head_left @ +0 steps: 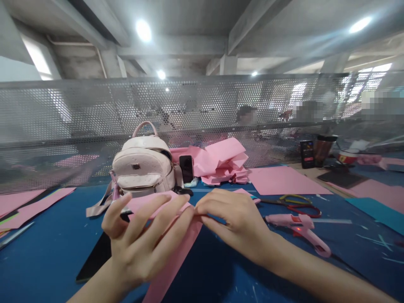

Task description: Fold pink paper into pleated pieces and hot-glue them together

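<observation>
A folded piece of pink paper is held up over the blue table, one long strip of it slanting down toward me. My left hand lies across this paper from the left, fingers spread and the index fingertip at the fold; its thumb is hidden. From the right, my right hand pinches the paper's corner between thumb and fingertips. The two hands nearly meet there. Under my left hand, a dark flat board lies on the table, partly covered.
A pale backpack, a phone and crumpled pink paper stand by a perforated metal screen. At right lie a pink glue gun with a red light, scissors and a pink sheet. People sit beyond the screen.
</observation>
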Demonstrator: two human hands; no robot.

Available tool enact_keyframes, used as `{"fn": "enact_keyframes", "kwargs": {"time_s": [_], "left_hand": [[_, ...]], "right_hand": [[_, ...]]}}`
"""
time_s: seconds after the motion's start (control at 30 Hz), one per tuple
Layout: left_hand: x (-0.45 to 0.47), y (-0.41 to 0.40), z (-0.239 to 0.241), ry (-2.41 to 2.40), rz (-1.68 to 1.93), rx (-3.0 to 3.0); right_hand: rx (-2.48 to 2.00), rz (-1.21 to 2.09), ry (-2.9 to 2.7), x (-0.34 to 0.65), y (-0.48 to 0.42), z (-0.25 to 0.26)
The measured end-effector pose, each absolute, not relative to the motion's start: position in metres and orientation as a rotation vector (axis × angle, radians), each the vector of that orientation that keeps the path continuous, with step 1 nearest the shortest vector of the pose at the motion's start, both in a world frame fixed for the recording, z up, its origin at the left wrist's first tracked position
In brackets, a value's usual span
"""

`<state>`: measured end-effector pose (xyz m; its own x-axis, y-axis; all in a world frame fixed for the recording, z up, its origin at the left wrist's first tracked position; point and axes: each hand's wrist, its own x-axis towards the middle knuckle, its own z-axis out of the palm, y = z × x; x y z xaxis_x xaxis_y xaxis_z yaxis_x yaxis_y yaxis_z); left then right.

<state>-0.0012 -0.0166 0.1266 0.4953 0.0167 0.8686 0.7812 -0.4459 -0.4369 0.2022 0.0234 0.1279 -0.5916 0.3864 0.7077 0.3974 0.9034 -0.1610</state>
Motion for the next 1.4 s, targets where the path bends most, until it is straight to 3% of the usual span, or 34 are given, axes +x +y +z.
{"fn": "enact_keyframes", "kwargs": {"time_s": [0.13,0.3,0.6,0.9,1.4], "left_hand": [[-0.010,-0.006,0.123,-0.705,-1.078,-1.723],[-0.024,0.018,0.119,-0.611,-1.394,-1.671],[-0.022,0.030,0.113,-1.113,-1.846,-2.164],[-0.023,0.023,0.111,-1.377,-1.703,-2.295],[-0.019,0.019,0.124,-1.278,-1.437,-2.653]], "right_hand": [[-0.568,-0.006,-2.262,0.202,0.024,0.127],[-0.583,-0.014,-2.262,0.202,0.025,0.127],[-0.568,-0.028,-2.240,0.203,0.029,0.127],[-0.572,-0.087,-2.255,0.205,0.029,0.130],[-0.636,-0.031,-2.236,0.208,0.034,0.131]]}}
